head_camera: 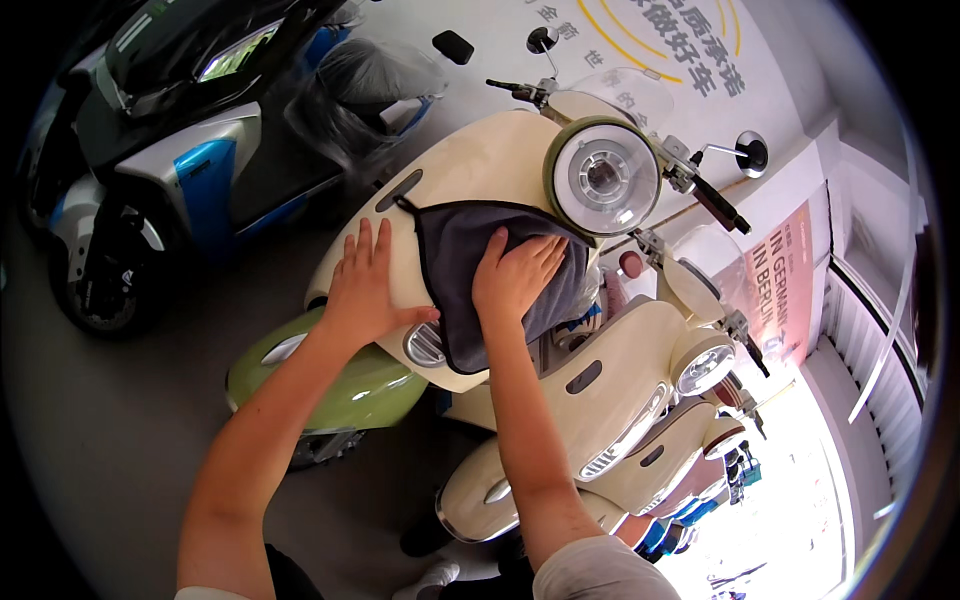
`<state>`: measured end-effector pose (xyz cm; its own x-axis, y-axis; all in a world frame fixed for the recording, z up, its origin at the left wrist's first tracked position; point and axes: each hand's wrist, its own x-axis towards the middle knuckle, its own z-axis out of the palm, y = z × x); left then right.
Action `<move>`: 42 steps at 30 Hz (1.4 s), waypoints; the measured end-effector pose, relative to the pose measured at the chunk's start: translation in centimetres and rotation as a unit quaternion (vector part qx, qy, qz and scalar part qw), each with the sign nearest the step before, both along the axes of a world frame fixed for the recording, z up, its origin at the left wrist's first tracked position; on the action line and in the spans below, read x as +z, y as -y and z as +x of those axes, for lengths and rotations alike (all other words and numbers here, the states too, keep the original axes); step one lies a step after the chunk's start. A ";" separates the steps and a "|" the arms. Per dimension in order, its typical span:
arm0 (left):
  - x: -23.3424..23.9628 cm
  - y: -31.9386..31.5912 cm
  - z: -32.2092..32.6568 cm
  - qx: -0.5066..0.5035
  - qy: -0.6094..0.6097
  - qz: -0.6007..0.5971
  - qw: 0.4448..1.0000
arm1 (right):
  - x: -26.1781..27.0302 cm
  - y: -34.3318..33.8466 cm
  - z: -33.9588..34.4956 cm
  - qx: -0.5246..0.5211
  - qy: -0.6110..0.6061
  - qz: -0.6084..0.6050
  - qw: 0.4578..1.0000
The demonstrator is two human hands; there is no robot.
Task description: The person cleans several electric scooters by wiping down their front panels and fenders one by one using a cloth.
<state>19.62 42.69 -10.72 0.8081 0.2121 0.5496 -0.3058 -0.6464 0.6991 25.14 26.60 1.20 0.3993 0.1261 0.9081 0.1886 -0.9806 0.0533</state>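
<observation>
A cream scooter front panel (pixel 480 154) stands before me, above a green front fender (pixel 375 386). A dark grey cloth (pixel 461 247) with black edging lies spread over the panel, below the round headlight (pixel 602 176). My right hand (pixel 514 274) presses flat on this cloth, its fingers close together and pointing towards the headlight. My left hand (pixel 364 289) rests on the bare cream surface with fingers apart. Its thumb reaches the cloth's edge, just above a round ribbed lamp (pixel 425 345). Part of the cloth is hidden under my right hand and forearm.
On the left stands a large black, silver and blue scooter (pixel 206 180); a clear plastic wrap (pixel 360 97) covers its seat area. More cream scooters (pixel 622 367) are lined up closely at right. Handlebar (pixel 712 199) and mirror (pixel 751 154) stick out near the wall.
</observation>
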 end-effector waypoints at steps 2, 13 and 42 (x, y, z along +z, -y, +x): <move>-0.7 -0.8 -0.2 0.005 0.005 0.039 0.999 | -0.5 -0.4 -1.0 0.020 -0.023 -0.082 0.996; -3.4 -9.4 4.1 0.058 0.083 -0.412 0.905 | 5.2 -7.5 6.6 0.058 0.010 -0.358 0.932; -3.9 -6.2 11.1 -0.168 -0.050 -0.329 0.928 | 4.7 0.7 -0.4 0.222 -0.106 -0.336 0.909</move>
<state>30.72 48.84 -14.65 0.9294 0.2025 0.3084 -0.3245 0.0506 0.9445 24.75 25.91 5.90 0.3309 0.8151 0.4756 0.6340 -0.5653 0.5277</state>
